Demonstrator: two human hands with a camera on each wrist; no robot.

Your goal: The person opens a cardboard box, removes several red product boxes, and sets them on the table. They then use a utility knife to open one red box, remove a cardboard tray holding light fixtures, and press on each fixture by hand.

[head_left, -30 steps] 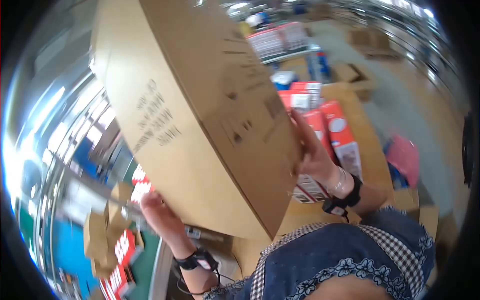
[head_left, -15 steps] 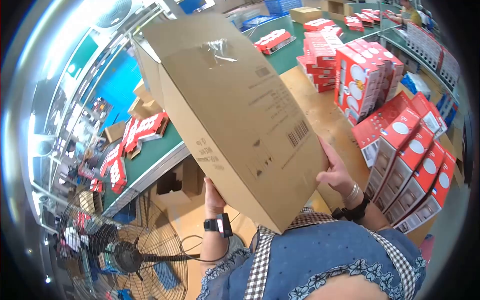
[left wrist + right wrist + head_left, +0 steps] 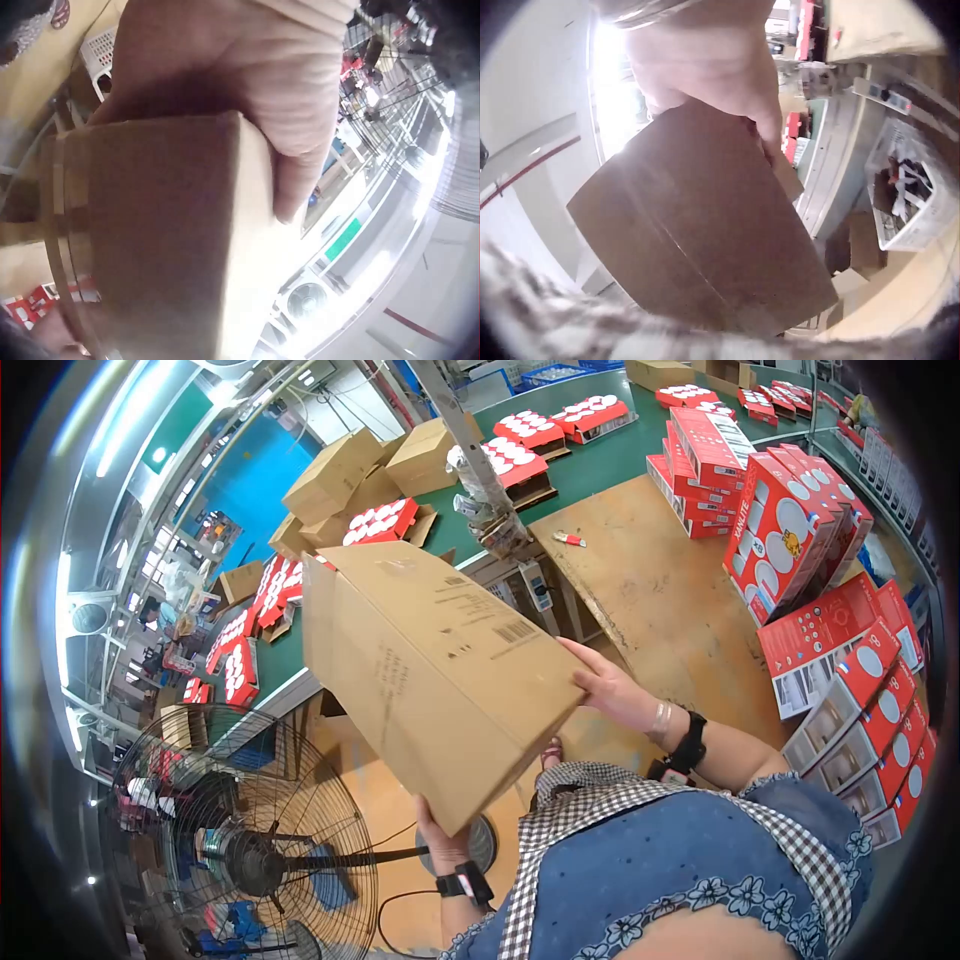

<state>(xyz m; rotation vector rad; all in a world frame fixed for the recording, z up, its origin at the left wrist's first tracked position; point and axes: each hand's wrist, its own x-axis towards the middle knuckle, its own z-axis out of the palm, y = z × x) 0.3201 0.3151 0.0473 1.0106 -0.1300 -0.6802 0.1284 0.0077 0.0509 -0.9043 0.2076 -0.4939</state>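
Held in the air before the body is a brown cardboard box [image 3: 430, 670], tilted, with black print and a barcode on its faces. My left hand [image 3: 445, 842] grips its lower near corner; the left wrist view shows the thumb [image 3: 294, 184] bent over an edge onto one side. At the opposite near corner, my right hand [image 3: 618, 692] holds the box with the thumb on the printed face. Seen from the right wrist, that hand [image 3: 712, 67] wraps over the edge of a taped end. The fingers beneath the box are hidden in the head view.
A green conveyor [image 3: 590, 465] carries red-and-white packs and brown cartons [image 3: 335, 475] beyond the box. Red retail boxes [image 3: 780, 530] stand on the wooden table [image 3: 690, 605] at right, near a small red cutter [image 3: 570, 539]. A wire-caged fan [image 3: 250, 850] stands at lower left.
The box has come down from high in front of the face and tipped flatter, with both hands still holding it. The head view has swung, bringing the conveyor and table into sight.
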